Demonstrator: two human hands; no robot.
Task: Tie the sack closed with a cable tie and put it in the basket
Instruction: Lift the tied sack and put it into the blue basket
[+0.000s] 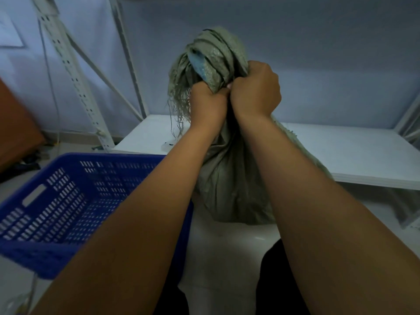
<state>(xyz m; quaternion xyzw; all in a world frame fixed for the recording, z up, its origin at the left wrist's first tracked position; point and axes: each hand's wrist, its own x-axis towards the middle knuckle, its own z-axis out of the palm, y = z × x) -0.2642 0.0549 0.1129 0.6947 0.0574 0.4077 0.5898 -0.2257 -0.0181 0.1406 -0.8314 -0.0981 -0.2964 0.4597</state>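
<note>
- Grey-green woven plastic makes up the sack (227, 178), which stands upright on the pale floor (227, 246) in front of us, its back against the edge of a low white shelf board (341, 151).
- We have its neck bunched in 2 fists, side by side and touching. Our left hand (208, 103) is curled tight round the gathered cloth on the left, and our right hand (255, 89) is clenched round it on the right, a little higher.
- Above the fists the sack's mouth rises in twisted folds, with a blue patch (200, 64) showing among them and frayed threads (179, 103) hanging down on the left.
- Just left of the sack the blue perforated plastic basket (56, 201) sits on the floor, our left forearm crossing its right-hand corner; the sack is outside it.
- Behind the basket a white slotted rack upright (75, 76) rises in front of the pale wall.
</note>
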